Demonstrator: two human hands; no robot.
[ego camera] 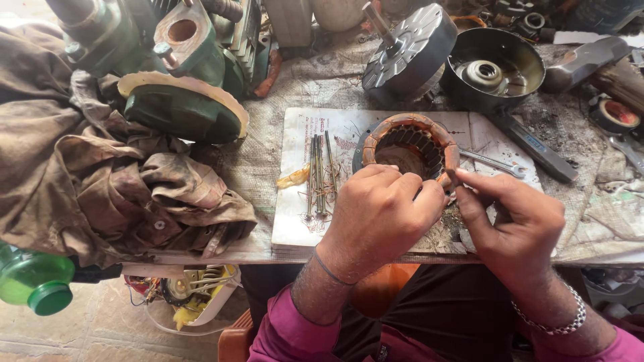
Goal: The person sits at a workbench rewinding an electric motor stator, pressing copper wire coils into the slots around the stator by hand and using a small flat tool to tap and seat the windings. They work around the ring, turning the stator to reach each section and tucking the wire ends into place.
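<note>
A round motor stator with copper windings sits on a white paper sheet on the workbench. My left hand curls over the stator's near rim, fingertips pressed on the winding. My right hand reaches in from the right, its thumb and forefinger pinching at the stator's right edge near the coil. Whether a wire is pinched there I cannot tell. Several thin metal rods lie on the paper just left of my left hand.
A dirty cloth heaps at the left. Green motor housings stand at the back left, a finned rotor and a black metal bowl at the back. A spanner, a flat file and a green bottle lie about.
</note>
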